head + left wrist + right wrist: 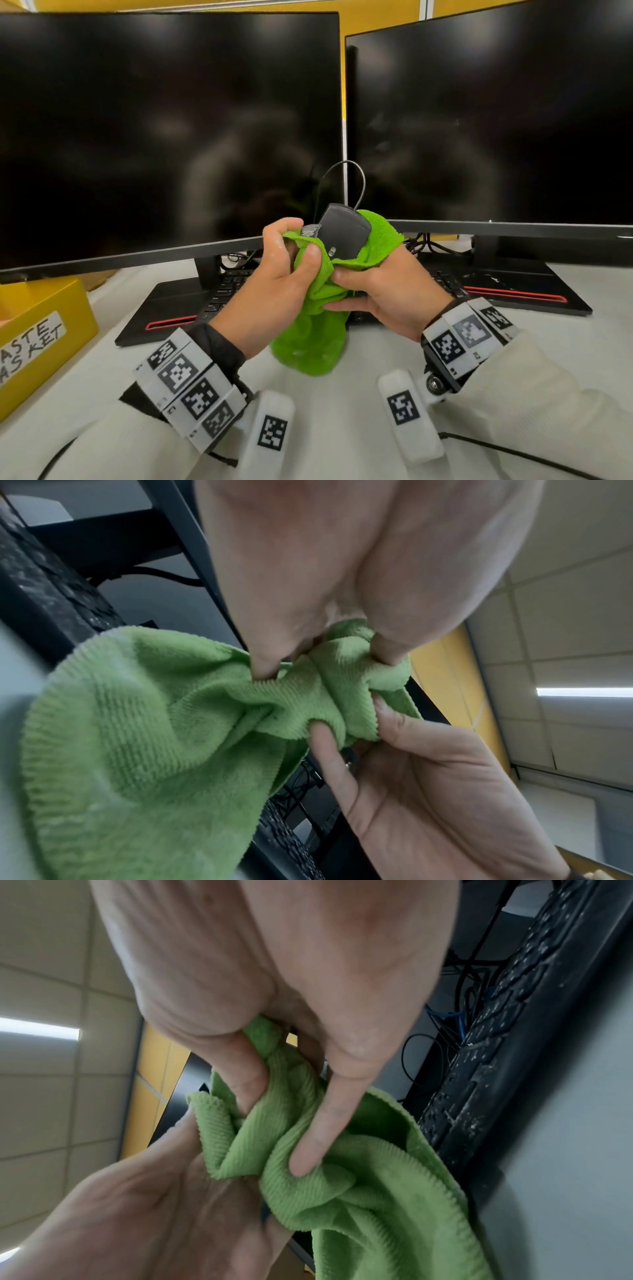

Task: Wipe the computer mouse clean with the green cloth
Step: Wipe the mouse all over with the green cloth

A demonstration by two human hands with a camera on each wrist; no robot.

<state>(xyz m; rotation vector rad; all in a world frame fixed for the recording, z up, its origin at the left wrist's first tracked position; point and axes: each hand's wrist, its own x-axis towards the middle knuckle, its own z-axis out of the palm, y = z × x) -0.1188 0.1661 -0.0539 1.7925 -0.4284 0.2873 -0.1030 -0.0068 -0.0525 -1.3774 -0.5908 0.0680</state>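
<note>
The computer mouse [342, 233] is dark grey and its cable [346, 178] loops upward. It is lifted above the white desk [342, 411], in front of the gap between the two dark monitors [164, 130], and the green cloth [373, 240] is wrapped around its lower part, with a loose end hanging toward the desk. At the far left a yellow box [41, 335] stands near the desk edge. The left hand [274, 284] is curled on the cloth, its thumb pressing fabric against the mouse. A keyboard [233, 284] lies below the hands. The right hand [387, 291] pinches the cloth and holds the mouse through it from the right.
</note>
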